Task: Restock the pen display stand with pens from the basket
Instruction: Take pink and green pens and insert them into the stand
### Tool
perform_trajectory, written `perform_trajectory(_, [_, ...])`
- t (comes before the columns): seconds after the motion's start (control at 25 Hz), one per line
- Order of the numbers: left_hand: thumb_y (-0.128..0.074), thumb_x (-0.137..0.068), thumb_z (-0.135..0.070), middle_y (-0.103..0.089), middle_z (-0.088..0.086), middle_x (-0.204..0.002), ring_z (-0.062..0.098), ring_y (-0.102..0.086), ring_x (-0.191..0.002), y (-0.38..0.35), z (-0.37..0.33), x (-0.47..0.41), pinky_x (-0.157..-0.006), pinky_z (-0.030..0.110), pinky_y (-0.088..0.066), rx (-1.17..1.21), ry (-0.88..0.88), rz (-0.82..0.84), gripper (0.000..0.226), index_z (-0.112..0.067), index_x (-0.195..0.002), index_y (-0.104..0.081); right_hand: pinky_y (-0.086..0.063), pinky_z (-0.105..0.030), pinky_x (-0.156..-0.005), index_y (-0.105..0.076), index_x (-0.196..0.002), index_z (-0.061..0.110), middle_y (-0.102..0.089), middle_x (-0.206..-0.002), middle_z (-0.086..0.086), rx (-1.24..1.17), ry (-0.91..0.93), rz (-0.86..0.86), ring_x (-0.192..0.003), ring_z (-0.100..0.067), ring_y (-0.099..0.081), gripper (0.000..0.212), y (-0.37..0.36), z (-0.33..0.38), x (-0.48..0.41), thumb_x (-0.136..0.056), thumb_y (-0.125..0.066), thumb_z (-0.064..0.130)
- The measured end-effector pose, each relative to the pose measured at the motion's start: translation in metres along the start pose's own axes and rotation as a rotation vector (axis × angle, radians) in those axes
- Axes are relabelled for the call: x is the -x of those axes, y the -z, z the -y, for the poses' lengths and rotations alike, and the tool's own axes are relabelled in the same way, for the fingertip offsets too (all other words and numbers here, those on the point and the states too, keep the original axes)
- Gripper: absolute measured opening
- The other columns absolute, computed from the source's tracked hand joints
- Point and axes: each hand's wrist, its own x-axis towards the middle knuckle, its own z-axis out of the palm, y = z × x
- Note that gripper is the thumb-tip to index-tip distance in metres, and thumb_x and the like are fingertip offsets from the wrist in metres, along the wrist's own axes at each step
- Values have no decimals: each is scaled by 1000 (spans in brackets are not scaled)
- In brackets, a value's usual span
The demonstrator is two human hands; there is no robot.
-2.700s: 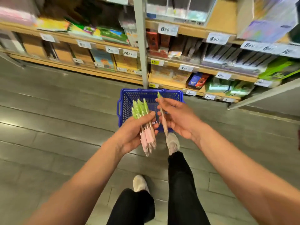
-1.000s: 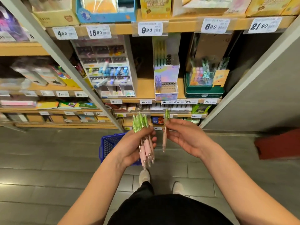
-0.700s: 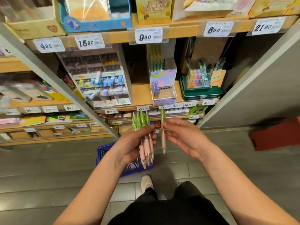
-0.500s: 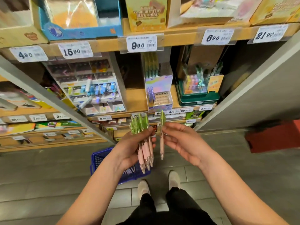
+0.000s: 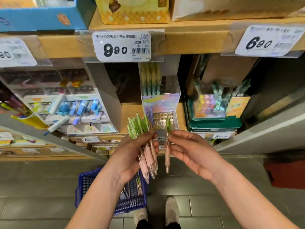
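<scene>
Head camera, and the left hand [image 5: 130, 156] had its fingers wrapped tight round a bundle of pens [image 5: 146, 142], green tops up, pink barrels pointing down. Right hand [image 5: 189, 151] beside it: thumb and fingertips pinched a single pen [image 5: 167, 146] upright, the other fingers loose. Just beyond those fingertips stood the pen display stand [image 5: 162, 103], its tray of holes right behind the single pen's green top, with a row of pens in its upper tier. Under the left wrist, down on the floor, sat the blue basket [image 5: 92, 187] with more pens inside.

To the outside of the right fingers was a green tray of coloured pens [image 5: 214, 124]; to the outside of the left, a white tiered rack [image 5: 66, 104].

Overhead, a price tag [image 5: 122, 47] read "9 90", another [image 5: 264, 42] "6 90". The small print was blurred.
</scene>
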Motion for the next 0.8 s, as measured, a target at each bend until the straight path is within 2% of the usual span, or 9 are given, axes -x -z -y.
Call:
perform_trajectory(0.12, [-73, -86, -13, -67, 14, -76, 20, -65, -62, 1, -3, -27, -61, 28, -59, -43, -23, 16, 16, -1, -97, -73, -59, -22, -72, -70, -107, 5, -76, -102, -15, 2, 90, 6, -86, -17, -75, 37, 8, 18, -31, -71, -76, 15])
perform_trajectory(0.28, [-74, -85, -18, -66, 13, -76, 20, -64, -64, -1, -6, -43, -64, 28, -58, -126, -53, 48, 13, -6, -90, -75, -58, -24, -80, -71, -91, 5, -76, -89, -10, -60, 428, -66, -86, -17, -73, 5, 11, 81, -79, -91, -67, 2])
perform_trajectory(0.4, [-75, -84, -18, -66, 11, -80, 20, -65, -68, -5, -3, -47, -63, 29, -59, -127, -73, 60, 14, -6, -91, -74, -60, -26, -77, -70, -79, 8, -75, -71, -3, -70, 692, -157, -72, -13, -72, 18, -7, 126, -117, -90, -67, -6])
perform_trajectory(0.52, [-76, -83, -17, -69, 11, -82, 20, -67, -66, -7, 2, -50, -61, 30, -58, -133, -76, 62, 12, -7, -91, -77, -60, -30, -76, -67, -79, 11, -72, -65, -1, 93, 876, -185, -65, -13, -69, 21, -22, 139, -151, -89, -69, -7])
perform_trajectory(0.6, [-78, -80, -18, -70, 12, -81, 21, -67, -65, -8, 7, -53, -60, 29, -57, -139, -72, 51, 12, -8, -89, -78, -61, -40, -82, -66, -80, 19, -72, -73, -3, 299, 979, -257, -72, -18, -70, 21, -21, 136, -167, -88, -72, 1])
perform_trajectory(0.68, [-81, -77, -19, -70, 13, -81, 21, -68, -66, -10, 10, -54, -60, 30, -57, -146, -62, 61, 18, -7, -90, -78, -59, -48, -87, -67, -84, 23, -73, -83, -5, 439, 1033, -287, -83, -24, -71, 18, -17, 133, -179, -87, -74, 7])
perform_trajectory(0.8, [-84, -71, -21, -71, 13, -81, 22, -68, -66, -12, 12, -56, -61, 30, -57, -146, -50, 66, 27, -5, -92, -78, -58, -48, -87, -69, -87, 23, -74, -85, 0, 502, 1049, -283, -85, -21, -72, 14, -15, 132, -187, -86, -76, 10])
